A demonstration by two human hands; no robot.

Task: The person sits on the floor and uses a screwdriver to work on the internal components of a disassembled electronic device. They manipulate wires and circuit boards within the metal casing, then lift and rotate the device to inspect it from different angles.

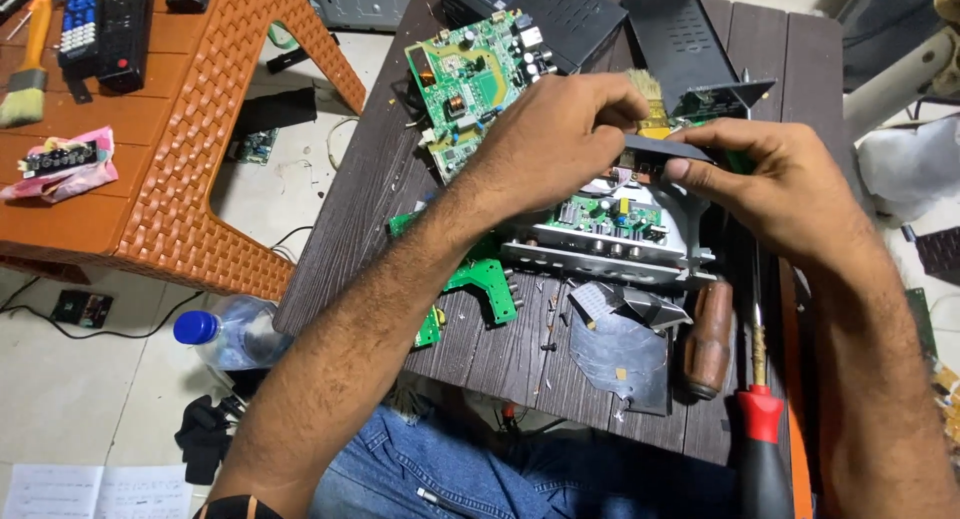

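Fingers (600, 104) of left hand (550, 144) & right hand (775, 184) pinch, prob. grasping, a dark cover (665, 147) over the open chassis (610, 241); desk (350, 229) crowded w/ boards, left edge near orange stool (190, 179).

Both hands on opened box w/ green board

Left hand (555, 139) & right hand (775, 179) grip box (600, 244) top edge; brush (648, 94) btwn them, screwdriver (760, 419) below right hand, loose board (470, 79) left of left hand.

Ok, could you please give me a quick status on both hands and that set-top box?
Left hand and right hand both gripping the grey panel over the open set-top box. Paintbrush just behind. Screwdrivers lie beside the box.
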